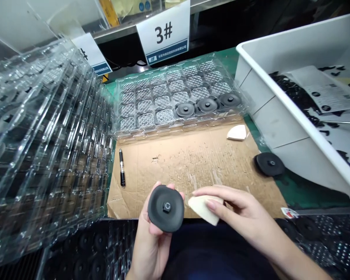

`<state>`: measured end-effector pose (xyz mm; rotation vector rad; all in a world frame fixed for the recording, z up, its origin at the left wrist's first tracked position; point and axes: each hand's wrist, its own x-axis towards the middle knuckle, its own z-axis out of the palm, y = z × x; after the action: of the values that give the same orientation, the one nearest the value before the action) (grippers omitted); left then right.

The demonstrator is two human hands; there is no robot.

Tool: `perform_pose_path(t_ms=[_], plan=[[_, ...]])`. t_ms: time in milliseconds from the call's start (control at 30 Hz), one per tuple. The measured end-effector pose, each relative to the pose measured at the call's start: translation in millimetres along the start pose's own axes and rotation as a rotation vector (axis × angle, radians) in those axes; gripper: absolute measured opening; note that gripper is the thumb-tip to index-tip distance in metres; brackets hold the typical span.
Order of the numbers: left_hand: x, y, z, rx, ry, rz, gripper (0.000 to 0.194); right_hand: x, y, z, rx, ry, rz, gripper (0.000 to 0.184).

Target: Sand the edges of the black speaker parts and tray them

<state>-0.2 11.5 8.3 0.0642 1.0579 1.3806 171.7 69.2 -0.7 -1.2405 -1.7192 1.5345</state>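
My left hand (153, 243) holds a round black rubber disc (165, 208) with a metal centre nut, its face turned up toward me. My right hand (239, 206) pinches a cream wedge-shaped sponge (204, 209) close to the disc's edge, apparently not touching it. A second sponge (237, 132) lies on the cardboard sheet (186, 171). Another black disc (270, 164) rests on the green mat to the right. A clear plastic tray (175, 97) holds several similar discs in its right-hand pockets, in the front row.
A tall stack of clear trays (46, 128) stands on the left. A white bin (291, 101) holding black pieces and papers is at the right. A black-and-silver pen (122, 167) lies on the cardboard. A "3#" sign (163, 32) stands behind the tray.
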Motion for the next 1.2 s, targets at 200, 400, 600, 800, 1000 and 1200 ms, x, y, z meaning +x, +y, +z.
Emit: perform_pose_path(t_ms=[200,400,600,800,1000,1200], plan=[[-1,-5,8.5,0.005,-0.069,-0.009,0.057,-7,-13,0,-0.033,0.251,-0.073,0.019],[-1,-12,-10.4,-0.028,-0.121,-0.111,0.051,-1,-52,21,-0.253,0.100,-0.594,0.024],[-2,-15,-9.3,0.000,-0.111,-0.080,0.048,11,-53,27,-0.331,-0.018,-0.489,0.023],[-5,-4,1.8,-0.009,-0.145,-0.150,0.048,-5,-49,22,-0.307,-0.007,-0.560,0.023],[-2,-2,-1.9,-0.065,-0.211,-0.159,0.054,2,-13,-6,-0.190,0.151,-0.171,0.021],[-4,-3,5.1,-0.179,-0.337,-0.195,0.052,38,53,21,-0.284,0.197,-0.123,0.025]])
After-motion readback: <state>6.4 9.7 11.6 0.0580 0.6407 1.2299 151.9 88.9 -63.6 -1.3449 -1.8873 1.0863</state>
